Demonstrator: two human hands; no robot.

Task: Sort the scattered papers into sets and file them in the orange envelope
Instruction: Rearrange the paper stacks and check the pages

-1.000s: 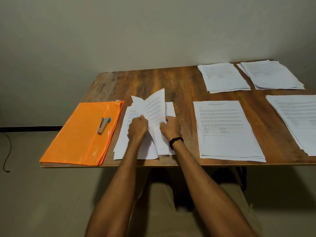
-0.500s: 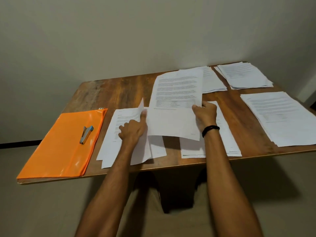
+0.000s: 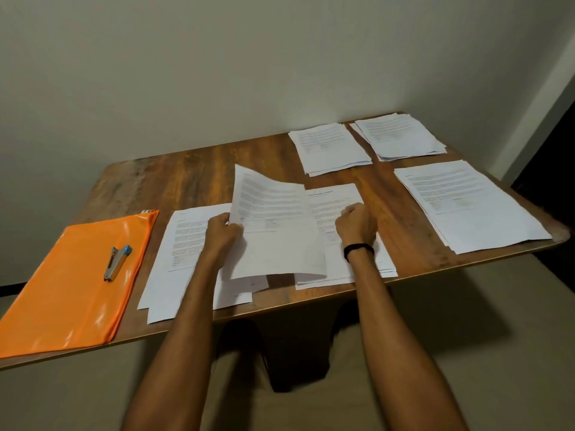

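Note:
The orange envelope (image 3: 62,300) lies flat at the table's left front, with a small stapler (image 3: 117,262) on top. To its right is the loose pile of papers (image 3: 186,244). My left hand (image 3: 222,233) grips the left edge of one printed sheet (image 3: 277,231) and holds it raised and tilted above that pile. My right hand (image 3: 356,227), with a black wristband, rests on the middle stack (image 3: 337,195) with curled fingers, apart from the raised sheet; I see nothing in its grasp.
Three more sorted stacks lie on the wooden table (image 3: 193,175): one far middle (image 3: 333,147), one at the far right corner (image 3: 401,135), one at the right edge (image 3: 466,203). A wall stands close behind the table.
My right hand has let go of the sheet it was carrying and come down on the middle stack. My left hand now grips a raised sheet. The view shifted left.

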